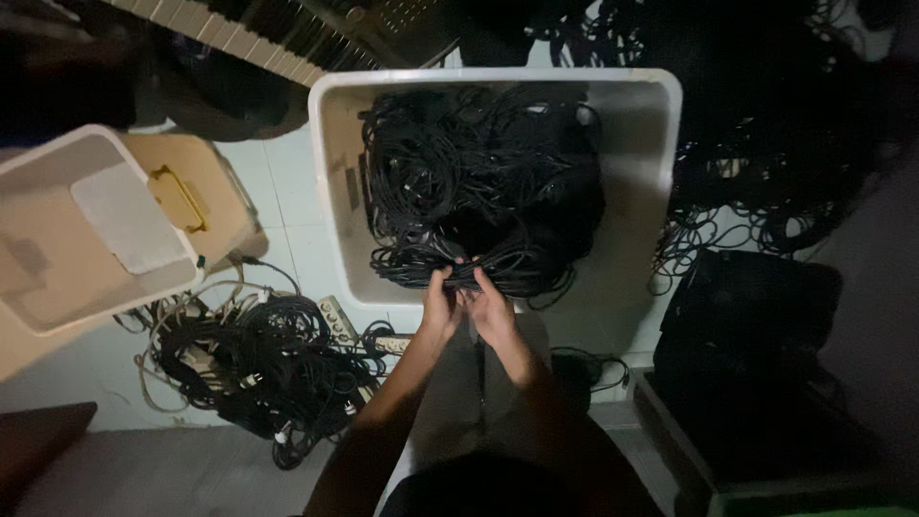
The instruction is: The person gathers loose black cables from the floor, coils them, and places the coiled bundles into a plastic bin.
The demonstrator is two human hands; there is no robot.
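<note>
Both hands met at the near edge of the white bin (661, 124). The left hand (440, 302) and the right hand (493, 306) were closed side by side around a bundle of black cable (459, 271) that lay on the coiled cables (479, 172) filling the bin. On the floor by the bin's near left corner lay a cable heap (258, 359), beside a power strip (337, 318) and an open box (86, 230).

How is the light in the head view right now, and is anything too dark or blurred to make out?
Head view: light falls on the white bin and pale floor tiles; the right side and bottom edge sink into deep shadow. The black cables merge into one dark mass, strands hard to separate. Left hand and right hand are dim, slightly soft.
</note>
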